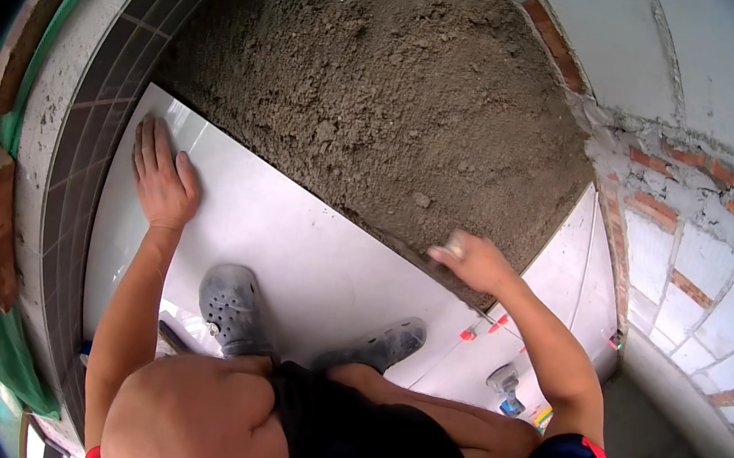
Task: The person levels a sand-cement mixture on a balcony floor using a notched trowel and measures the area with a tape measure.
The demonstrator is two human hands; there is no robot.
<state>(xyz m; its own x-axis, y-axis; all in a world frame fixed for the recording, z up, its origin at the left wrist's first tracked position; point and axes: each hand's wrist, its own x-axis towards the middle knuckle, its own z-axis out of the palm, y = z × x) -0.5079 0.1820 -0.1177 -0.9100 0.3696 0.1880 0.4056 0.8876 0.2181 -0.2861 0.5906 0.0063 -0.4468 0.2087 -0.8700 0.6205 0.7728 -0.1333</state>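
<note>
1. Left hand [164,182] lies palm down, fingers straight and close together, thumb apart, on the white tile [268,207] near its far left corner. Forearm runs nearly straight up from below.
2. Right hand [481,267] curls closed round a pale handle [457,245], above the tile's far edge toward its right end. Elbow bent out to the right, forearm slanting inward. Cannot make out the handle's working end.
3. White tile lies flat before the person, its far edge slanting down to the right along rough, sandy mortar [385,92].
4. Grey clogs [231,308] on both feet, on the white tiled surface between the forearms.
5. Red clips [468,334] near the joint below the right hand; grey-and-blue tool [505,388] beside the right forearm.
6. Dark tiled border [92,133] curves along the left; block-and-brick wall [706,255] at right.
</note>
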